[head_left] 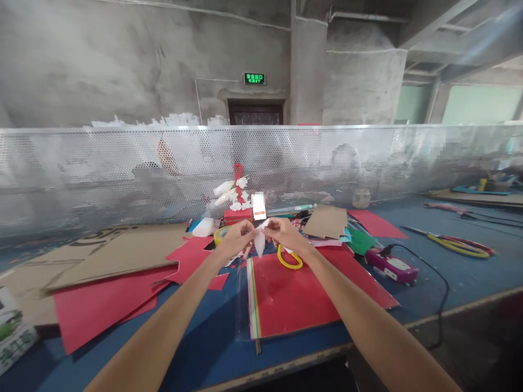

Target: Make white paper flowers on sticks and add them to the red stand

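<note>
My left hand [237, 239] and my right hand [285, 233] meet above the middle of the table, fingertips pinched on one small white paper piece [260, 244]. It hangs down between them and narrows to a point. Just below my right hand, the yellow handle of a pair of scissors [291, 265] lies on a stack of red paper [298, 305] in a clear sleeve. Behind my hands stands a red and white paper craft [238, 188] with white flower-like shapes. A lit phone [259, 207] leans upright beside it.
Cardboard sheets [122, 250] and red paper scraps [192, 261] cover the left side. At right lie a purple corded device [392, 267], large scissors [457, 245] and green paper [361, 241]. A perforated metal screen [196, 158] runs along the back.
</note>
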Action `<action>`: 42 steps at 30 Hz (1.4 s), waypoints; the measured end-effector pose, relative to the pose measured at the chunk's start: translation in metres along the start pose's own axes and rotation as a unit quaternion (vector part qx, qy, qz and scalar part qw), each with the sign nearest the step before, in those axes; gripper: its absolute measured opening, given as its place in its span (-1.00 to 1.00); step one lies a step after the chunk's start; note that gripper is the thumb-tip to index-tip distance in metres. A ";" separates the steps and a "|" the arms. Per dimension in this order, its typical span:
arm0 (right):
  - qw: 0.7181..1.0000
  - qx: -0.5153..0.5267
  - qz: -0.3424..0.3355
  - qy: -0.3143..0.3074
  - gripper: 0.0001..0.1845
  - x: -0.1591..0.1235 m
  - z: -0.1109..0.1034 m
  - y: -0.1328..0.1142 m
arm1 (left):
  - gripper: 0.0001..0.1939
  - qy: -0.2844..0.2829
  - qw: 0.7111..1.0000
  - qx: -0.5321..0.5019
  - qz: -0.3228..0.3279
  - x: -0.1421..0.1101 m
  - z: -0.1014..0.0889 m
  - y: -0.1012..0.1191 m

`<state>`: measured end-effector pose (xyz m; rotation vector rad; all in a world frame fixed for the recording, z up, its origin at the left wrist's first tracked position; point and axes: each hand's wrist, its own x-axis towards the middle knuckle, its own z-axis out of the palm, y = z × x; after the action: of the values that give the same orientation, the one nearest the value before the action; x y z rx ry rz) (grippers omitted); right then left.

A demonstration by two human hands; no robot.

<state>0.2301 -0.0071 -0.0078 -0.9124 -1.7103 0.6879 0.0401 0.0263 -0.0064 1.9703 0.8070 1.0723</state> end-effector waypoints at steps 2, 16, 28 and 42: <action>1.000 0.000 0.000 0.001 -0.75 0.001 -0.001 0.003 | -0.78 0.037 0.999 0.006 -0.012 0.002 -0.003 -0.004; 0.990 -0.093 0.089 0.057 -0.88 0.007 -0.014 0.020 | -0.75 0.262 0.955 -0.131 -0.050 0.008 -0.034 -0.008; 0.933 -0.336 0.122 -0.055 -0.91 -0.006 -0.010 0.016 | -0.71 0.091 0.932 -0.349 -0.020 -0.004 -0.011 0.031; 0.996 0.081 -0.028 -0.016 -0.56 -0.007 0.006 -0.022 | -0.66 0.061 0.976 -0.208 0.007 -0.003 -0.007 0.017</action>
<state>0.2198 -0.0251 0.0043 -0.7409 -1.6760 0.7943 0.0357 0.0166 0.0091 1.5719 0.5749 1.2651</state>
